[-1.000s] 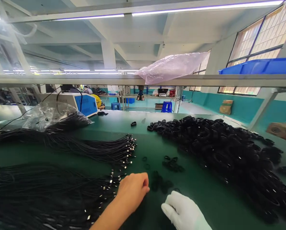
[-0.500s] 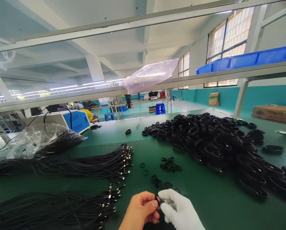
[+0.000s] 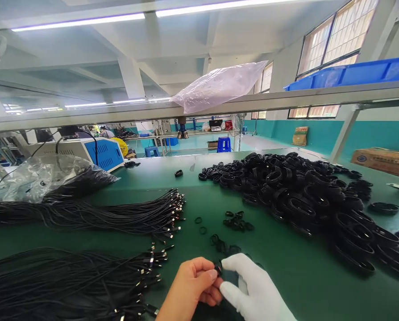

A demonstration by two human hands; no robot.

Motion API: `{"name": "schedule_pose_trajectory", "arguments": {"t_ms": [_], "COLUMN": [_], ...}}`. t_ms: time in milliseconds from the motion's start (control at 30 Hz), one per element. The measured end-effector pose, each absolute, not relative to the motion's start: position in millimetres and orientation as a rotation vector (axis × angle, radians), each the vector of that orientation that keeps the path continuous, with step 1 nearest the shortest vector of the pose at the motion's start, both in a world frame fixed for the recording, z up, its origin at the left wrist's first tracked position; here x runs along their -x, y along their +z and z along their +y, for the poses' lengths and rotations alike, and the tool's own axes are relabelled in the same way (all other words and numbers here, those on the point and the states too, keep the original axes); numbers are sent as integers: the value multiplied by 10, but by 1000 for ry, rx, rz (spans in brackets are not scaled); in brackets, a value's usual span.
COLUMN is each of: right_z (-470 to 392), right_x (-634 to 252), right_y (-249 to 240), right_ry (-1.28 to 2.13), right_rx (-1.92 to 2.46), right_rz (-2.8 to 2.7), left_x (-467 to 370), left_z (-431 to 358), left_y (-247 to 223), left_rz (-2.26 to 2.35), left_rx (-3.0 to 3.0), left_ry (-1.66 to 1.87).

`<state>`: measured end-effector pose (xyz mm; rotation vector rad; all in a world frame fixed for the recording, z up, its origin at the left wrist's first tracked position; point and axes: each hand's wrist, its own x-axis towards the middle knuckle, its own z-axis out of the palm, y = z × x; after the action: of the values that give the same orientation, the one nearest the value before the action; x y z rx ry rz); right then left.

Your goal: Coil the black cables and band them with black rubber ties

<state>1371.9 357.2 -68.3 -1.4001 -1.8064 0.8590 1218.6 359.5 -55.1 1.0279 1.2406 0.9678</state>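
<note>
My left hand (image 3: pixel 199 285), bare, pinches a small black band (image 3: pixel 218 269) between thumb and fingers, low in the middle of the head view. The band is mostly hidden, so its exact kind is hard to tell. My right hand (image 3: pixel 249 285), in a white glove, is close beside it with thumb and forefinger apart. Its forefinger tip is near the band; I cannot tell if they touch. Just beyond the hands lie several loose black bands (image 3: pixel 219 243), with another small cluster of bands (image 3: pixel 238 221) farther back.
Two bundles of black cables (image 3: pixel 129 216) (image 3: pixel 95 272) lie at left, metal plugs facing right. A large heap of coiled black cables (image 3: pixel 286 187) covers the right. A clear plastic bag (image 3: pixel 59 176) and a blue-and-white machine (image 3: pixel 107 154) stand back left. A shelf rail (image 3: pixel 135 112) crosses above.
My right thumb and forefinger have spread apart from the band, while my left hand keeps its pinch. The camera view has shifted slightly.
</note>
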Motion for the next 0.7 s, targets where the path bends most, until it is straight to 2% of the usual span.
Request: {"name": "schedule_pose_trajectory", "arguments": {"t_ms": [267,333,500,600,700], "right_z": [3590,3606,3644,3653,3672], "right_x": [-13807,-13822,-13817,-13821,-13834], "right_y": [-523,-570,-678,-654,-661], "right_ry": [904,754,337,166,-3], "right_rx": [1460,1468,1500,1625,1562], "right_rz": [-1652,-1781,-2220,-2158,-2062], "left_x": [-11937,-11829,-11935,-12196,-12382], "left_z": [3603,3557,3589,3821,4083], "left_y": [-391,-325,-212,-255,-389], "left_rz": [1527,1626,2102,2108,2023], "left_rx": [-1470,-1588,-2029,-2129,-2168], "left_ry": [888,793,172,187,258]}}
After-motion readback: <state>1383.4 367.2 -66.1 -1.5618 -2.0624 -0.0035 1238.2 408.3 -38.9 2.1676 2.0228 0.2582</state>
